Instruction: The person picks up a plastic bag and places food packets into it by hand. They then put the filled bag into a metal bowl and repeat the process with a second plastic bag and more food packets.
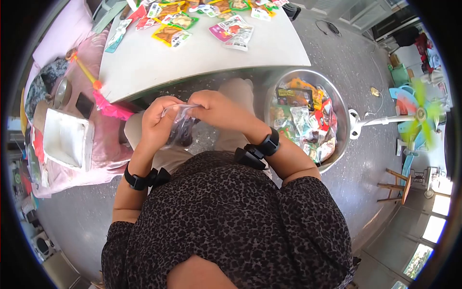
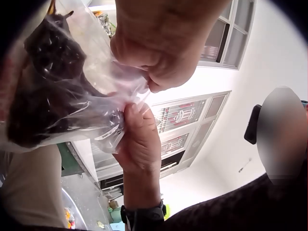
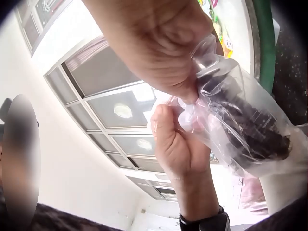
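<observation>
Both hands hold the top of a clear plastic bag (image 1: 181,129) in front of the lap. Dark brown, glossy contents (image 2: 53,53) fill its lower part, and their kind is hidden by the creased film. My left hand (image 1: 160,120) pinches the bag's upper edge on the left. Close beside it, my right hand (image 1: 214,110) pinches the same edge. In the left wrist view the right hand's thumb and fingers (image 2: 137,115) grip gathered film. The right wrist view has the left hand (image 3: 178,144) at the bag's mouth, while the bag's body hangs below the fists.
A white table (image 1: 202,58) ahead bears several snack packets (image 1: 233,32). To the right stands a large metal basin (image 1: 342,115) of packaged snacks, with a green-bladed fan (image 1: 421,113) beyond. A white foam box (image 1: 67,139) and a phone (image 1: 84,105) lie on pink cloth at left.
</observation>
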Demonstrator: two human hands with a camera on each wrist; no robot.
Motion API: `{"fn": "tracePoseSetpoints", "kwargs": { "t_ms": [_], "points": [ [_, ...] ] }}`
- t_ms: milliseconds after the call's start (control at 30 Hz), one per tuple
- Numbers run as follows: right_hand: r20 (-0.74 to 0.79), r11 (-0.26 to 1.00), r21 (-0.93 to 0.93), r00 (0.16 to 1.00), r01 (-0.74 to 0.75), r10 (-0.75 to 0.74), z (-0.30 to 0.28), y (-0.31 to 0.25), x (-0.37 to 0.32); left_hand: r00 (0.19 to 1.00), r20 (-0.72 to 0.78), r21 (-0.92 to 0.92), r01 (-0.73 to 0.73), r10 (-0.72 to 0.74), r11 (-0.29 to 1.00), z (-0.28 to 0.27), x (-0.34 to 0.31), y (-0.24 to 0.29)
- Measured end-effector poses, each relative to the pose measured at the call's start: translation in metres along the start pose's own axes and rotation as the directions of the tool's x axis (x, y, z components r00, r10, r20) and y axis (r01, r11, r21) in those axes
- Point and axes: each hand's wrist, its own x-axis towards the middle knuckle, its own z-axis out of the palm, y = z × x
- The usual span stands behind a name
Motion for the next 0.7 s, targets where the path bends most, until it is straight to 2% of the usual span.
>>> {"fn": "tracePoseSetpoints", "kwargs": {
  "t_ms": [167,233,267,333,367,433,467,567,633,700],
  "points": [
    [0.031,0.984,0.113,0.99,-0.141,0.139,-0.01,0.0,-0.013,0.994,-0.01,-0.091,0.106,-0.107,0.99,0.012,0.001,-0.001],
    [0.029,0.964,0.183,0.981,-0.192,0.19,-0.014,0.0,-0.017,0.989,0.002,-0.199,0.143,-0.145,0.969,0.016,0.002,-0.002],
    [0.015,0.977,0.153,0.989,-0.145,0.145,-0.015,0.003,-0.019,0.986,0.008,-0.251,0.162,-0.165,0.954,0.018,0.002,-0.002],
    [-0.008,0.994,0.092,0.999,-0.052,0.053,-0.016,0.009,-0.024,0.991,0.03,-0.167,0.137,-0.134,0.976,0.023,0.003,0.001],
    [0.032,0.995,0.085,0.998,-0.048,0.046,-0.018,0.011,-0.025,0.992,0.041,-0.124,0.122,-0.118,0.985,0.025,0.004,0.001],
    [0.111,0.996,0.077,0.993,-0.044,0.035,-0.02,0.013,-0.029,0.98,0.079,-0.241,0.198,-0.185,0.95,0.029,0.004,0.0],
    [0.096,0.995,0.083,0.994,-0.059,0.051,-0.019,0.014,-0.031,0.971,0.098,-0.295,0.239,-0.219,0.925,0.03,0.003,-0.001],
    [0.027,0.992,0.1,0.997,-0.075,0.072,-0.016,0.02,-0.039,0.96,0.136,-0.233,0.271,-0.245,0.934,0.034,0.009,-0.006],
    [-0.068,0.992,0.113,0.996,-0.05,0.058,-0.015,0.025,-0.045,0.96,0.169,-0.259,0.263,-0.224,0.929,0.039,0.016,-0.006],
    [-0.116,0.981,0.165,0.986,-0.1,0.12,-0.022,0.034,-0.055,0.961,0.186,-0.291,0.254,-0.206,0.922,0.042,0.023,-0.01]
  ]
}}
